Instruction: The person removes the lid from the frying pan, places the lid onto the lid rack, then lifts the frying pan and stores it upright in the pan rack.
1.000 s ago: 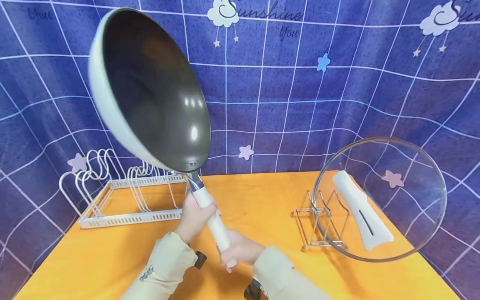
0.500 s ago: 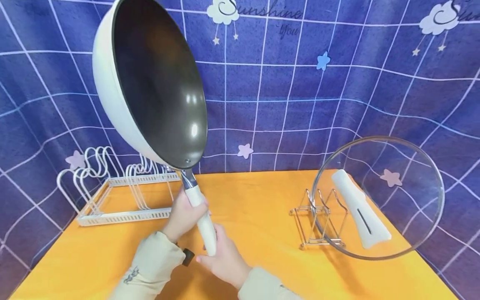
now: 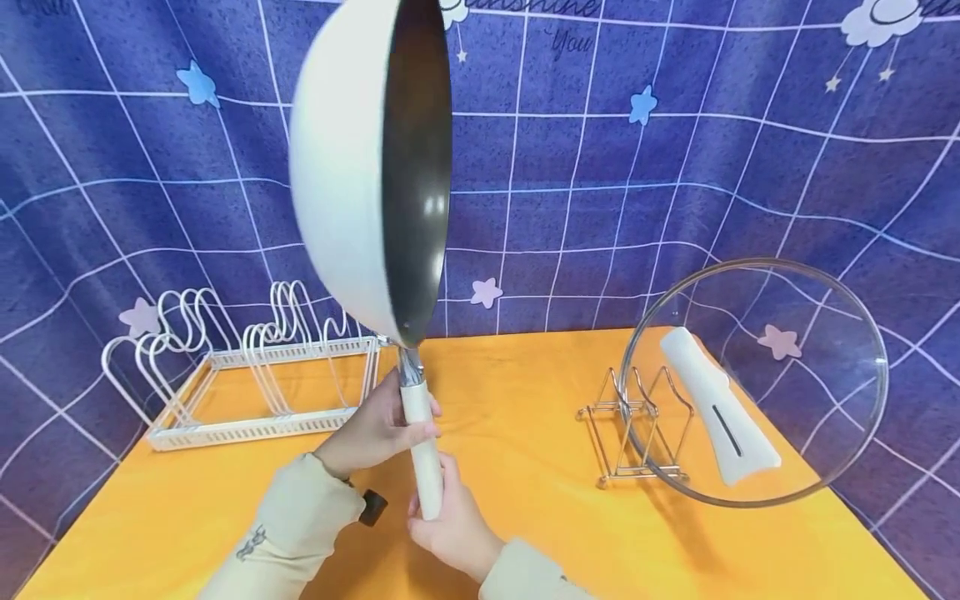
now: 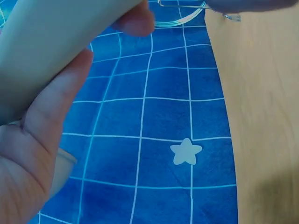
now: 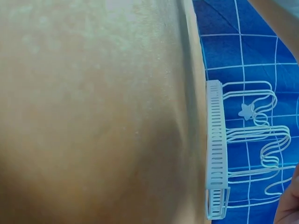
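A white wok (image 3: 341, 175) with a dark inside stands on end in the air in the head view, turned nearly edge-on and cut off by the top of the view. My left hand (image 3: 371, 433) grips its white handle (image 3: 426, 479) just below the metal neck. Lower down, my right hand (image 3: 453, 525) holds the handle's bottom end. The left wrist view shows the left thumb (image 4: 51, 102) beside the pale handle (image 4: 56, 42). Only a bit of a hand (image 5: 290, 205) enters the right wrist view at its edge.
A white wire rack (image 3: 247, 429) stands on the orange tabletop (image 3: 525, 433) at the left. To the right, a small metal wire stand (image 3: 637, 475) bears a glass lid (image 3: 817, 392) with a white handle (image 3: 723, 408). A blue patterned curtain (image 3: 570, 217) rises behind.
The wok has swung right and turned, so more of its white outside shows. My right hand has shifted on the handle's lower end. The left hand keeps its grip.
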{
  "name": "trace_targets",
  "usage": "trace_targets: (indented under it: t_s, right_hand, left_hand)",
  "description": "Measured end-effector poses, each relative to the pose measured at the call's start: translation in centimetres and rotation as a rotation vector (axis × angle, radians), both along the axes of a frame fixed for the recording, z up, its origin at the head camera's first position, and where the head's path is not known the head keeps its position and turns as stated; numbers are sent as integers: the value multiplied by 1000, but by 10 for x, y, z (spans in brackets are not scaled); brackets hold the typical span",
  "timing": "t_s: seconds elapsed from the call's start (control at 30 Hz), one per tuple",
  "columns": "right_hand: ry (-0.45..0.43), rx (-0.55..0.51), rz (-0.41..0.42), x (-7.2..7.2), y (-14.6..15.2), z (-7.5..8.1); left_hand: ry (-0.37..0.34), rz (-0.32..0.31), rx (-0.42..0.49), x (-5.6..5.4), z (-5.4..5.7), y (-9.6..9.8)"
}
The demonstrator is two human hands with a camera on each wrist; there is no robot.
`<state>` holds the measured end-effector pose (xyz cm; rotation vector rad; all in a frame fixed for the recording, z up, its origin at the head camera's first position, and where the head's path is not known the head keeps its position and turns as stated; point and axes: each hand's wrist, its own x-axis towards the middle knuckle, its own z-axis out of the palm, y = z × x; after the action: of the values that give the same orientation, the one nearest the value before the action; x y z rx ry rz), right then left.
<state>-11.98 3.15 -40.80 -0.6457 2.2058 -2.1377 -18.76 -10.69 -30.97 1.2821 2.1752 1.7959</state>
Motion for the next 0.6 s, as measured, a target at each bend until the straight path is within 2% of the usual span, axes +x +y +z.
trace_targets:
  t_s: [0.1,0.2,0.4,0.6]
  right_hand:
    - [37,-3,10,2,0,-2]
    - [30,-14,8,4,-1,-4]
    - [-63,-30,-71,6,-4,-8]
    - [-49,-36,-54,9,-3,-9]
  left_hand:
    - [-62,-13,-50,3,3,0]
    - [-101,19,-110,7,6,1]
    - [-61,102,-196,8,6,10]
    - [-42,121,-208,9,0,8]
